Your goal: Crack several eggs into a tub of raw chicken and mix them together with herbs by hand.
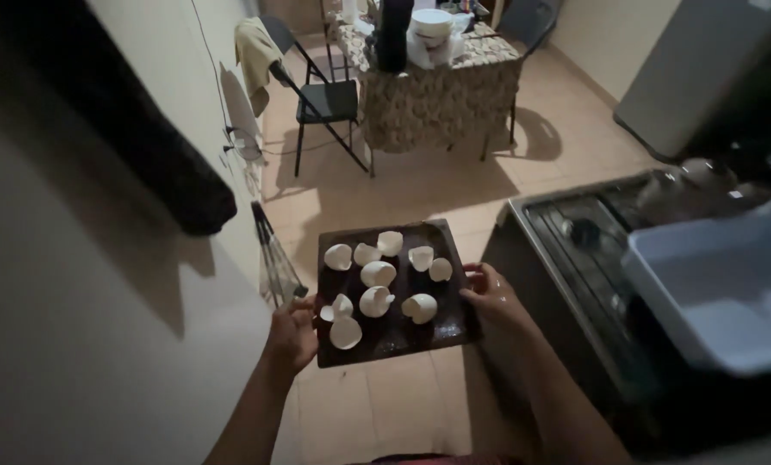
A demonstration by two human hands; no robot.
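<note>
Both hands hold a dark tray (391, 336) of white eggshells (377, 274) up over the floor. The left hand (292, 334) grips its left edge, the right hand (489, 291) its right edge, beside the stove (575, 250).

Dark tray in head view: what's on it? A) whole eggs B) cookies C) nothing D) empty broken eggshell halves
D: the dark tray, held at its edges by the left hand and right hand, carries white eggshell halves, open and hollow, scattered across it.
</note>
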